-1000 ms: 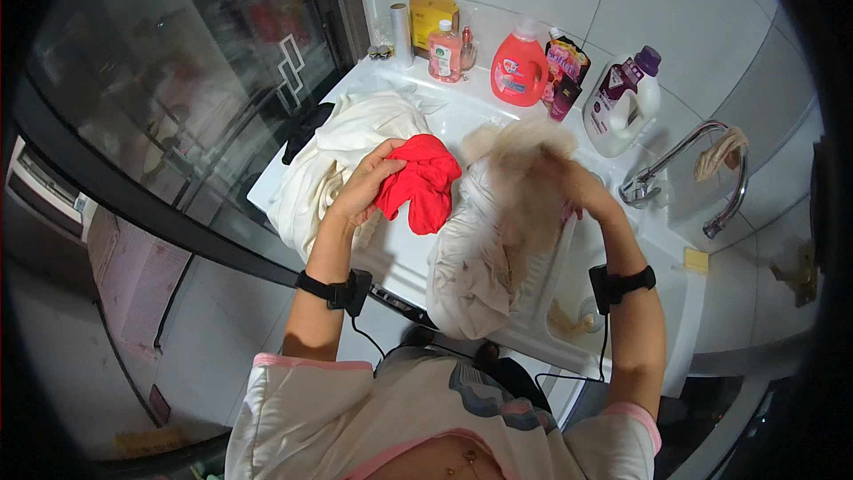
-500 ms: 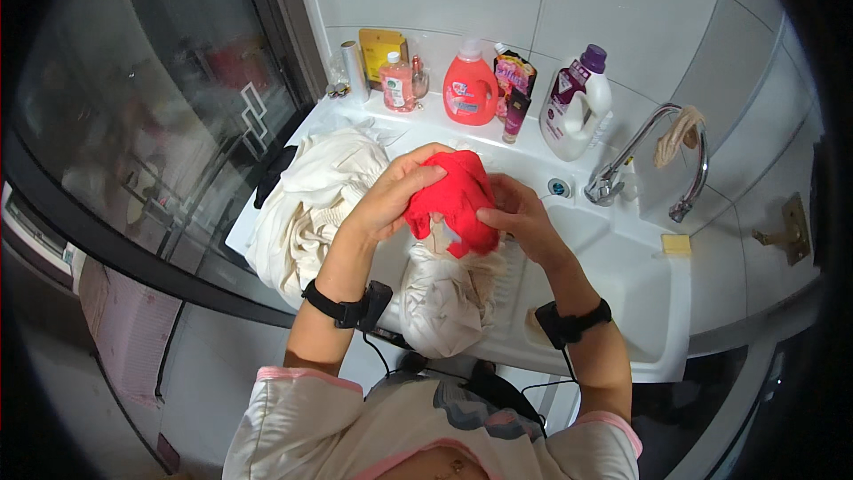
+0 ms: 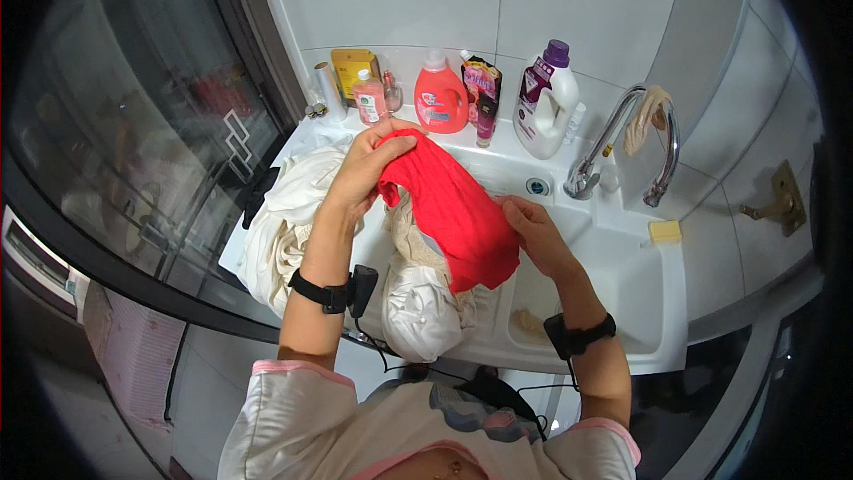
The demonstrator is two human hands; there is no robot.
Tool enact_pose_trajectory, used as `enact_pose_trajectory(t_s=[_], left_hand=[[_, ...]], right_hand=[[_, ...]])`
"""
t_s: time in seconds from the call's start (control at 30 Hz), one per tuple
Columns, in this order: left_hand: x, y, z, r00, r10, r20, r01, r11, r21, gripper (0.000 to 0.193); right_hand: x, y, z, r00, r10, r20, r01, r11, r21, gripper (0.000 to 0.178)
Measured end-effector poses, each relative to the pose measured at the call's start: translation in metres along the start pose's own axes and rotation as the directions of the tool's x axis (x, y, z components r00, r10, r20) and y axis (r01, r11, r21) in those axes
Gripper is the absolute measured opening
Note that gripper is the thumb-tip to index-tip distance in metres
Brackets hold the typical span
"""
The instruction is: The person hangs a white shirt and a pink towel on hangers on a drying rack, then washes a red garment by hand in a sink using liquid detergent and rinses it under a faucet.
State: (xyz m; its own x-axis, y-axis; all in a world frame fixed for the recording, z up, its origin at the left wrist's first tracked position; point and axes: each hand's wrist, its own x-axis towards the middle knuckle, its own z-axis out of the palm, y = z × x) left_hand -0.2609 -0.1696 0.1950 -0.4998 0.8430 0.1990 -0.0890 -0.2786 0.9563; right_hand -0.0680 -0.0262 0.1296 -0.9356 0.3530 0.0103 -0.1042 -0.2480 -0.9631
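Observation:
A piece of red cloth (image 3: 453, 213), its exact kind not clear, is stretched at a slant between my two hands over the sink counter. My left hand (image 3: 378, 162) pinches its upper left end, thumb on top. At the lower right edge, my right hand (image 3: 536, 229) grips it between thumb and fingers. Beneath the cloth lies a bundle of white fabric (image 3: 422, 311) with beige fabric (image 3: 404, 222) above it, partly covered by the red. A heap of white clothing (image 3: 298, 200) rests beside my left forearm.
The white sink basin (image 3: 613, 276) and a curved metal faucet (image 3: 622, 129) are on the right; a yellow sponge (image 3: 665, 231) sits on its rim. A coral detergent bottle (image 3: 442, 100), a white jug with a purple cap (image 3: 544, 107) and a pink bottle (image 3: 369, 100) line the back.
The red cloth, bunched between my hands before, is now spread out longer. My left hand has moved up and left, and the right has shifted slightly right and down relative to the cloth.

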Motion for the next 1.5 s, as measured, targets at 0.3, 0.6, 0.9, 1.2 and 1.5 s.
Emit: enact_pose_trajectory(t_s=[0.3, 0.6, 0.9, 1.2, 1.5], left_hand=[[-0.007, 0.004, -0.008, 0.997, -0.027, 0.067, 0.025, 0.999, 0.032, 0.019], [-0.011, 0.014, 0.024, 0.979, -0.079, 0.189, 0.121, 0.968, -0.221, 0.027], [-0.01, -0.003, -0.003, 0.995, -0.085, -0.052, 0.088, 0.994, 0.066, 0.047], [-0.038, -0.054, 0.024, 0.912, 0.409, -0.015, -0.188, 0.45, 0.873, 0.025], [-0.045, -0.049, 0.027, 0.96, 0.114, 0.255, -0.239, 0.809, 0.537, 0.026]], right_hand=[[0.002, -0.003, -0.003, 0.998, -0.051, -0.031, 0.045, 0.982, -0.183, 0.03], [0.01, 0.004, 0.043, 0.883, -0.468, 0.022, 0.429, 0.788, -0.441, 0.042], [0.01, -0.006, 0.046, 0.982, -0.179, -0.062, 0.183, 0.981, 0.066, 0.015], [0.016, -0.009, 0.042, 0.996, -0.014, -0.093, 0.056, 0.881, 0.47, 0.017], [0.014, -0.009, 0.038, 0.998, -0.002, -0.06, 0.032, 0.858, 0.513, 0.019]])
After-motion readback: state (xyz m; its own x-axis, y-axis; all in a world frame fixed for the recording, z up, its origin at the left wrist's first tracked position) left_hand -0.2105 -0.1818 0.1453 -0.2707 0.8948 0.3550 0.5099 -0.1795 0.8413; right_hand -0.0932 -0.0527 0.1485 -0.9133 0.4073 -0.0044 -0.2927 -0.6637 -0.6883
